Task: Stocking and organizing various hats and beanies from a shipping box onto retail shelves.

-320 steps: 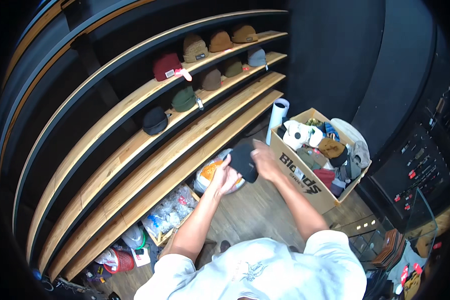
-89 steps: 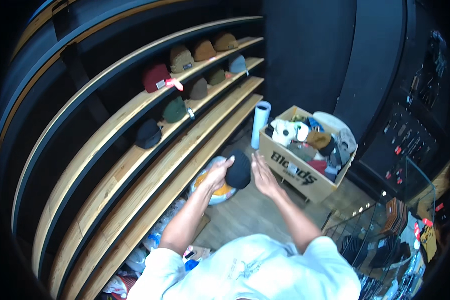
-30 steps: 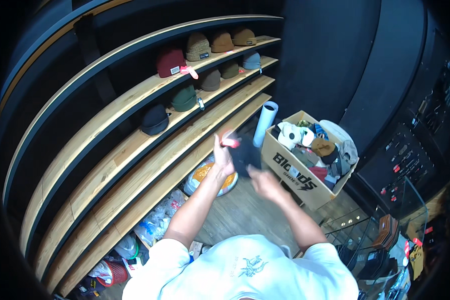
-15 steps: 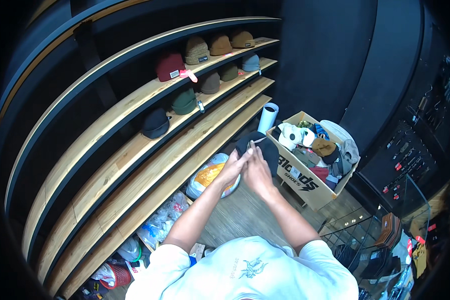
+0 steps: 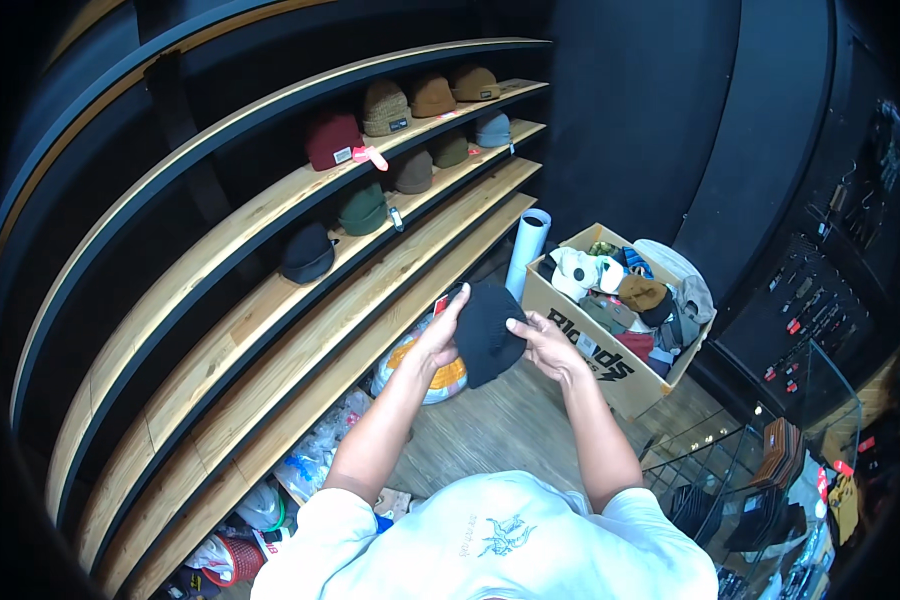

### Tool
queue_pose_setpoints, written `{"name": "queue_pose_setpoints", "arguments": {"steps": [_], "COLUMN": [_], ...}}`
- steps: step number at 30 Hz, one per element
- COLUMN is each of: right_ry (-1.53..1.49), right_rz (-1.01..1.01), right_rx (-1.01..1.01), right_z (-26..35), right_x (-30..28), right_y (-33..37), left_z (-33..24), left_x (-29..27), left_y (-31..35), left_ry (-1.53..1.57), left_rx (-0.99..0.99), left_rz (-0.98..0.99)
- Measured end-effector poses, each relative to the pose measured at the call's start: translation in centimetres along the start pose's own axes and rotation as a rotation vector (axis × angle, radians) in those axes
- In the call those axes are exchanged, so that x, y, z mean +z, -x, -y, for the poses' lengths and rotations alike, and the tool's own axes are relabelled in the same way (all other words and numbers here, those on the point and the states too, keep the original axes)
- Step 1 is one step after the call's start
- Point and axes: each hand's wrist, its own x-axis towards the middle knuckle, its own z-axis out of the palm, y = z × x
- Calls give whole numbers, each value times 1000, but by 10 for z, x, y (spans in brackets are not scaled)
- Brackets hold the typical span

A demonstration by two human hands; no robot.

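Between my two hands is a black beanie (image 5: 487, 340), spread out over the floor in front of the shelves. My left hand (image 5: 440, 340) holds its left edge, thumb up, with a small red tag showing beside the fingers. At the other edge, my right hand (image 5: 550, 345) pinches the knit with the thumb on top. On the wooden shelves sit several beanies, among them a maroon one (image 5: 333, 140), a dark green one (image 5: 363, 210) and a black one (image 5: 308, 253).
Right of my hands stands a cardboard box (image 5: 595, 350) full of hats and caps, beside a white rolled tube (image 5: 529, 245). Plastic bags and a red basket (image 5: 238, 560) lie under the lowest shelf. A glass display (image 5: 700, 450) with wallets stands at the lower right.
My hands were close together on the beanie and are now apart, one at each side. The beanie has come lower and nearer, opened out flat, with its red tag now visible.
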Motion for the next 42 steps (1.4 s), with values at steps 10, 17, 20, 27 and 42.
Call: {"name": "queue_pose_setpoints", "arguments": {"steps": [10,17,20,27,42], "right_ry": [-26,663,1060,203,627], "right_rz": [-248,-1125,-535,-227,-38], "right_rx": [-332,-1240,-661,-75,141], "right_z": [29,91,19,-46,-30], "right_x": [4,29,27,-73,36], "right_y": [13,55,16,-34,12], "left_z": [16,19,14,-2,23], "left_x": [-37,-67,-23,-33,-49], "left_y": [-14,-23,-32,-48,-39], "left_ry": [-227,351,403,388,187], "left_rx": [-123,56,100,94,8], "left_rz": [-63,55,95,81,-101]}}
